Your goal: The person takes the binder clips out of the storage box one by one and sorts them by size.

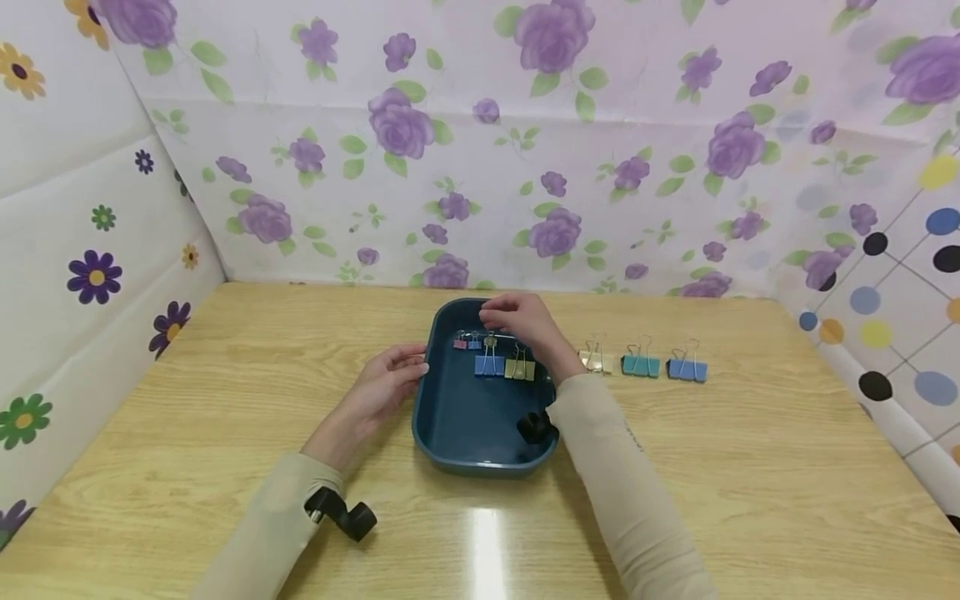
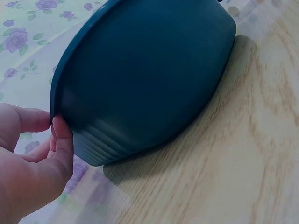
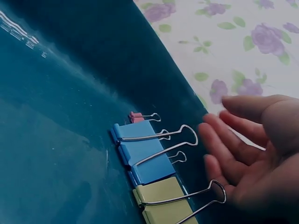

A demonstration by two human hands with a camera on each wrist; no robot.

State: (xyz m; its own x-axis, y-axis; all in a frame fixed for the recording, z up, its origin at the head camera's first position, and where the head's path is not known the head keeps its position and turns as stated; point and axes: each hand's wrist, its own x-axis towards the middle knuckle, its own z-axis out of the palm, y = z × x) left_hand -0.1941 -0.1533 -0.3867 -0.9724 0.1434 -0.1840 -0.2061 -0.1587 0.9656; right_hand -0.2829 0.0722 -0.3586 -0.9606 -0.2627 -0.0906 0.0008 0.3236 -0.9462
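Your left hand (image 1: 382,385) pinches the rim of the blue tray (image 1: 450,425) on the counter (image 1: 225,400). Your right hand (image 1: 521,321) hovers, fingers loosely spread, above the binder clips (image 1: 504,365) inside.

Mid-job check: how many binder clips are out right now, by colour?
Blue metal binder clips: 3
Yellow-green binder clip: 1
Pink binder clip: 1
Small binder clip, colour unclear: 1
Cream binder clip: 1
Teal binder clip: 1
Total: 8, five in the dark blue plastic tray
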